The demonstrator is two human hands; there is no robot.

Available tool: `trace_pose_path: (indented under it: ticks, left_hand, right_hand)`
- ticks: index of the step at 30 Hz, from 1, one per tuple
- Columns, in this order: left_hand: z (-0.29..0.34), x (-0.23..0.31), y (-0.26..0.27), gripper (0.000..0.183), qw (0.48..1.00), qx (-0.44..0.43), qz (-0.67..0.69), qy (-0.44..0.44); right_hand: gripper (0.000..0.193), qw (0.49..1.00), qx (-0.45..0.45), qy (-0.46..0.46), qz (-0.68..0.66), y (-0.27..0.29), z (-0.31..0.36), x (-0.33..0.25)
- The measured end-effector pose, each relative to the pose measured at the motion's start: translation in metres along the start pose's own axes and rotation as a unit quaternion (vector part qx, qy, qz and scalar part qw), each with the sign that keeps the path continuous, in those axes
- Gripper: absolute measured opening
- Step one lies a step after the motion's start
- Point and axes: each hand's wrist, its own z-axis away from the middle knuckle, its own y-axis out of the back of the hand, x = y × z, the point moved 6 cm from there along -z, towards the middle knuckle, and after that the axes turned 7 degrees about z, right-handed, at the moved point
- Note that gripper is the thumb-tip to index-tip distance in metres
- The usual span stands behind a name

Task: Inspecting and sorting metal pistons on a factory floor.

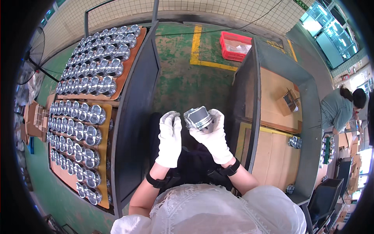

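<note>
My right hand [210,136], in a white glove, holds a shiny metal piston [198,118] in front of my body. The piston is tilted, with its grey face and ringed side showing; the fingers wrap its right and lower side. To the left of it, apart from the piston, is my left hand [170,134], also gloved in white. Its fingers are loosely bent, with a small dark gap by the thumb and nothing visible in them. Rows of similar pistons [92,135] stand on brown boards on a rack [134,105] at my left.
A grey metal cart [255,93] on my right holds cardboard sheets, a small open carton [287,102] and a few pistons [295,142]. Behind lies a red crate [235,46] on the green floor. A person [339,109] bends over at the far right. A fan [35,54] stands far left.
</note>
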Motion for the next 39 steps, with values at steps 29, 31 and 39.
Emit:
trace_pose_path:
  ticks: [29,31,39]
  left_hand:
    - [0.025,-0.034,-0.034,0.043,0.927,-0.143,0.254,0.236]
    - [0.022,-0.024,-0.039,0.042,0.909,-0.127,0.336,0.209]
    - [0.008,0.060,-0.021,0.069,0.993,-0.037,0.003,-0.113]
  right_hand:
    - [0.037,0.985,-0.020,-0.074,-0.155,0.000,0.010,0.001]
    - [0.039,0.981,-0.023,-0.075,-0.175,-0.001,0.009,0.004]
    - [0.050,0.808,-0.111,-0.281,-0.506,-0.010,0.008,0.006]
